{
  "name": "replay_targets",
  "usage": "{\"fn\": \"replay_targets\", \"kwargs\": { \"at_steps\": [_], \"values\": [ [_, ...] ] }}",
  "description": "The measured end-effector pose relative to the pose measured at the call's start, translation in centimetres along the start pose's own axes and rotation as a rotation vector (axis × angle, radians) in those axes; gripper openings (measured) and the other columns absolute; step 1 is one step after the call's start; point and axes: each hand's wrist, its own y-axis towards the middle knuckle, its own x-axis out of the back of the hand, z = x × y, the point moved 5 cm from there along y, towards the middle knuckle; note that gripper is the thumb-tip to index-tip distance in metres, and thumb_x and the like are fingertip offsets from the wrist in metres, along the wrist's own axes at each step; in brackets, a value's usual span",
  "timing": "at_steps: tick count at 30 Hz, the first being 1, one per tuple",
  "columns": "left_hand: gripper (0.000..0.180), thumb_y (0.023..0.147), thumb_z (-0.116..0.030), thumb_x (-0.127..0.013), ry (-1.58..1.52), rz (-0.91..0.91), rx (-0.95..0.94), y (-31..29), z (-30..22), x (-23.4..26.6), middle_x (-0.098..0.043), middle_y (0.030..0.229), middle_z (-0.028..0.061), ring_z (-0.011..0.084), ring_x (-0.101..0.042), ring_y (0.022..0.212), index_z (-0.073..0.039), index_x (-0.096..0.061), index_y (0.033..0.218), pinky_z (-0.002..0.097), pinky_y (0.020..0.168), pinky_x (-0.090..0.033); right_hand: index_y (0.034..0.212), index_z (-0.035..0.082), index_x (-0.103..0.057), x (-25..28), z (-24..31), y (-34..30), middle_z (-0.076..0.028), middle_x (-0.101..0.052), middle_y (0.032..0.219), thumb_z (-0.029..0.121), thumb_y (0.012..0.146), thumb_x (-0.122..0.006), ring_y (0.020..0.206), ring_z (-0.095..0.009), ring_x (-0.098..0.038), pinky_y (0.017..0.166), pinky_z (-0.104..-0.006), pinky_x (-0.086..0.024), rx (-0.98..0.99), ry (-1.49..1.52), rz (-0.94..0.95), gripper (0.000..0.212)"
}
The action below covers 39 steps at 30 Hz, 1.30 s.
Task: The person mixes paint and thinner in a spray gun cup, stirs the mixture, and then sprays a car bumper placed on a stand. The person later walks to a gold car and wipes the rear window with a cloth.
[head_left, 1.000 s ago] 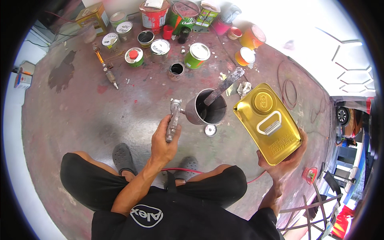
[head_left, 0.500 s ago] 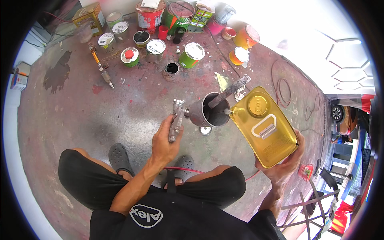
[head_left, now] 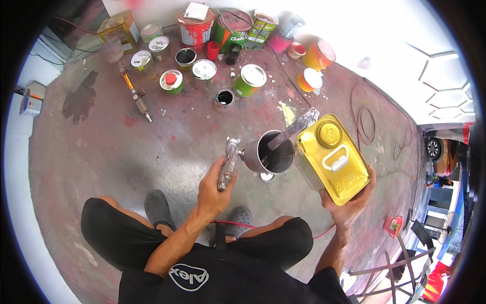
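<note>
My left hand (head_left: 214, 190) is closed round the handle of a metal spray gun (head_left: 230, 161). The gun's grey cup (head_left: 253, 154) is uncovered, its mouth facing up, with dark residue inside. A paint-crusted stirring stick (head_left: 298, 126) leans in the cup and sticks out past its rim to the right. In my right hand (head_left: 349, 205) is a gold-yellow rectangular tin (head_left: 349, 177) with a round cap and a white folding handle on top. Its near end rests in my fingers and palm; its left side is close to the cup, apart from it.
Paint cans (head_left: 251, 81) and buckets (head_left: 196, 31) stand along the wall ahead. An open dark pot (head_left: 224, 99) is nearest among them. An orange-handled air tool (head_left: 135, 96) lies at left. A hose (head_left: 365, 124) coils at right, and metal stands (head_left: 395, 268) are at lower right.
The tin has tipped back from the cup; the clear liquid at its corner spout no longer shows. The spray gun stays in my left hand, and the whole view has shifted slightly.
</note>
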Motion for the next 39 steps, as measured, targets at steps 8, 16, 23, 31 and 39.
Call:
{"fn": "replay_targets", "kwargs": {
  "at_steps": [8,16,23,31,39],
  "values": [
    [0.050,0.104,-0.020,-0.075,-0.107,-0.114,0.103,-1.2,2.1,3.4,-0.074,0.117,0.0209,0.0232,-0.074,0.106,0.005,-0.060,0.144,0.0379,0.091,-0.058,0.151,-0.003,-0.049,-12.5,-7.4,6.8,-0.012,-0.063,0.135,0.007,0.077,-0.096,0.122,-0.021,-0.063,0.106,-0.0377,-0.052,-0.122,0.223,-0.109,0.088],
    [0.058,0.104,-0.027,-0.077,-0.054,-0.158,0.178,-2.0,1.3,6.4,-0.074,0.127,0.0202,0.0274,-0.074,0.112,0.000,-0.057,0.152,0.0380,0.098,-0.056,0.138,-0.005,-0.057,-22.7,-16.3,16.3,-0.016,-0.069,0.130,0.007,0.085,-0.095,0.111,-0.022,-0.069,0.099,-0.0385,-0.057,-0.079,0.302,-0.291,0.067],
    [0.062,0.108,-0.039,-0.072,-0.108,-0.229,0.227,-3.7,2.3,6.6,-0.072,0.131,0.0210,0.0275,-0.071,0.117,-0.001,-0.055,0.154,0.0396,0.101,-0.054,0.133,-0.010,-0.063,-27.4,-12.7,17.3,-0.020,-0.069,0.130,0.018,0.086,-0.096,0.115,-0.026,-0.068,0.105,-0.0406,-0.054,-0.042,0.294,-0.378,0.064],
    [0.060,0.108,-0.036,-0.072,-0.081,-0.127,0.185,-1.6,1.1,5.1,-0.072,0.130,0.0193,0.0262,-0.070,0.114,-0.002,-0.055,0.154,0.0385,0.100,-0.054,0.157,-0.009,-0.042,-24.4,-17.8,14.6,-0.023,-0.058,0.145,0.030,0.096,-0.088,0.128,-0.029,-0.061,0.110,-0.0422,-0.050,-0.152,0.233,-0.209,0.086],
    [0.056,0.107,-0.028,-0.074,-0.026,0.001,-0.068,-0.2,-0.2,0.5,-0.073,0.131,0.0197,0.0268,-0.073,0.113,0.000,-0.056,0.152,0.0392,0.097,-0.056,0.139,-0.002,-0.069,-11.2,-0.5,7.9,-0.003,-0.063,0.109,0.036,0.111,-0.068,0.088,-0.011,-0.056,0.078,-0.0275,-0.045,-0.040,0.507,0.377,0.048]
  ]
}}
